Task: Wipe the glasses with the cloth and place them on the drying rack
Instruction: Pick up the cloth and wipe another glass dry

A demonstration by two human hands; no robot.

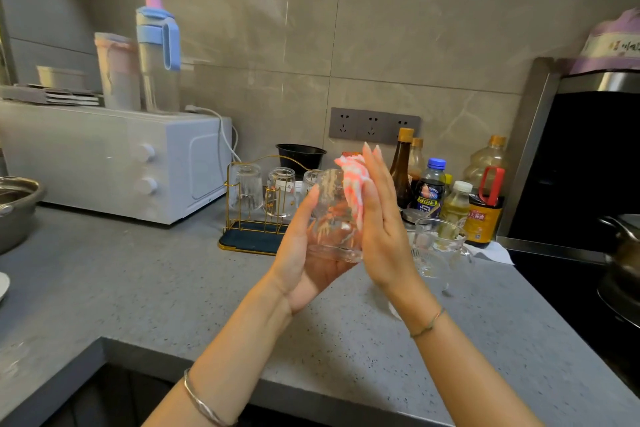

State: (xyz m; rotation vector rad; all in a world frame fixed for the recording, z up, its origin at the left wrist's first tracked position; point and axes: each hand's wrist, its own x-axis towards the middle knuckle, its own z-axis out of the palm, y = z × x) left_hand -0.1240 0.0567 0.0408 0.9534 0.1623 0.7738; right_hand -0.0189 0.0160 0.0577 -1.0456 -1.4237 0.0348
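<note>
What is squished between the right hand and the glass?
The pink-and-white cloth, pressed by the right hand against the glass that the left hand holds. The head view shows it.

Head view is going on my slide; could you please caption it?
Left hand holds a glass; right hand presses pink cloth against it, drying rack behind.

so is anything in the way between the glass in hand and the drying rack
Nothing visible: the glass in the left hand hangs just in front of the drying rack. Upturned glasses sit on its back row.
</note>
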